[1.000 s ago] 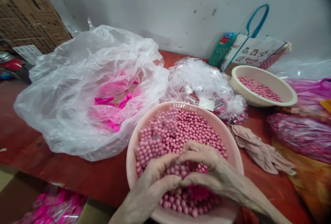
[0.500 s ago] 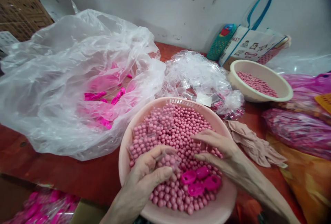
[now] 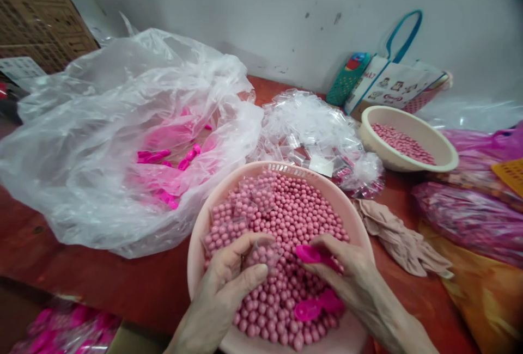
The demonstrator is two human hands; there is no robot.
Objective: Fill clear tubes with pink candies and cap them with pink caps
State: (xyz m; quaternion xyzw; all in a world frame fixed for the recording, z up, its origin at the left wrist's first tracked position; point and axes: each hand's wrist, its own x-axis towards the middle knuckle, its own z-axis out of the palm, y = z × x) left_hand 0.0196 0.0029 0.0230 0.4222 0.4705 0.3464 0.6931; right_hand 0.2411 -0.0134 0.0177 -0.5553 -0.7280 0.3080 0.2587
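A pale pink basin full of round pink beads is in front of me. Over its left side, my left hand pinches a small clear bag with pink beads inside. My right hand, at the basin's right side, has thumb and fingers closed on a bright pink plastic piece with a rounded end. Just below that hand, another bright pink piece lies on the beads. Several clear bags of beads rest at the basin's upper left.
To the left spreads a large clear plastic bag with bright pink pieces in it. Small clear bags are heaped behind the basin. A cream bowl of beads, a beige glove and purple packages are at right.
My right hand has come down and closed on a pink plastic piece, lifting it from the group on the beads. My left hand keeps its hold on the small bag.
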